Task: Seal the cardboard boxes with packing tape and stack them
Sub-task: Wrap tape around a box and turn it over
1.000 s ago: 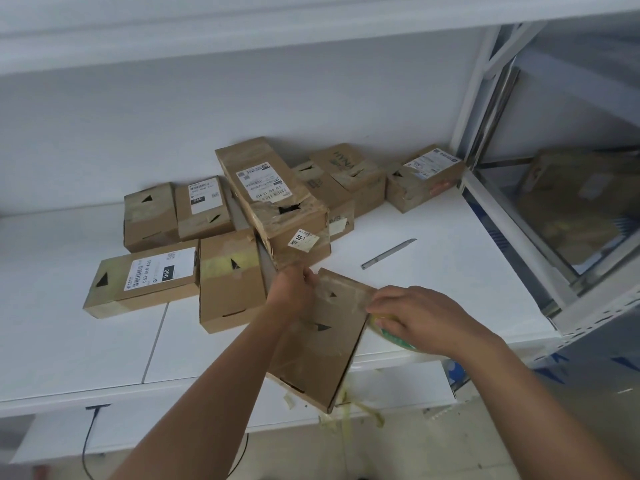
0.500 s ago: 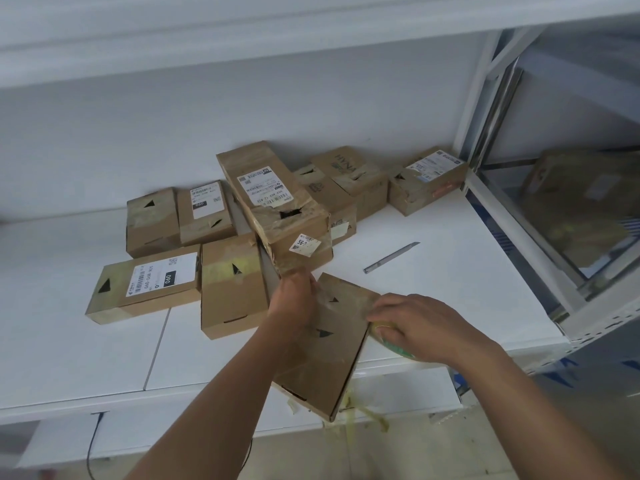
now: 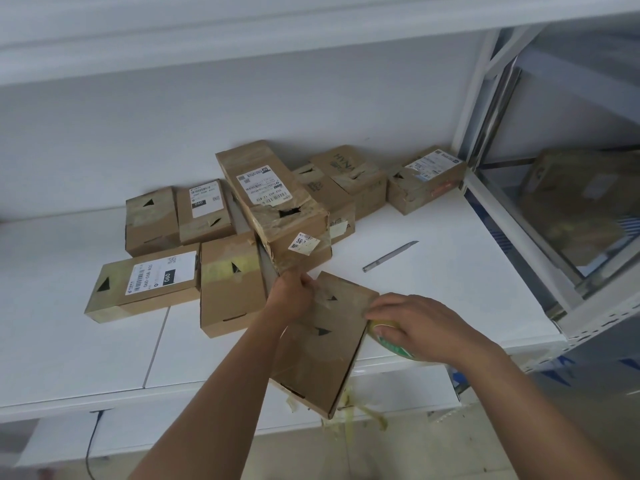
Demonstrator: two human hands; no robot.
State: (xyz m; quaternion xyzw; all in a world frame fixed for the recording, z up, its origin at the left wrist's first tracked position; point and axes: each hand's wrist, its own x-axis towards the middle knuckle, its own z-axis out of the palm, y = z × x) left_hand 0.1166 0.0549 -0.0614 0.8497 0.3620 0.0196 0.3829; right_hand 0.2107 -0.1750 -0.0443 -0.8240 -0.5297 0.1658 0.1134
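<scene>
A flat cardboard box (image 3: 322, 344) lies tilted at the shelf's front edge, its near end hanging past the edge. My left hand (image 3: 292, 294) grips the box's far left corner. My right hand (image 3: 415, 323) holds a roll of yellowish packing tape (image 3: 386, 337) against the box's right side. Loose tape strands (image 3: 360, 414) dangle below the box. Several more cardboard boxes (image 3: 273, 202) sit piled toward the back wall, some with white labels.
A slim grey utility knife (image 3: 389, 256) lies on the white shelf (image 3: 433, 289) right of the pile. A white metal rack upright (image 3: 474, 98) and a glass-fronted bay with another box (image 3: 571, 202) stand at the right. An upper shelf (image 3: 242, 36) overhangs. A cable (image 3: 91, 441) hangs below left.
Both hands and the tilted box have barely shifted. The right hand with the tape roll has stayed pressed against the box's right side.
</scene>
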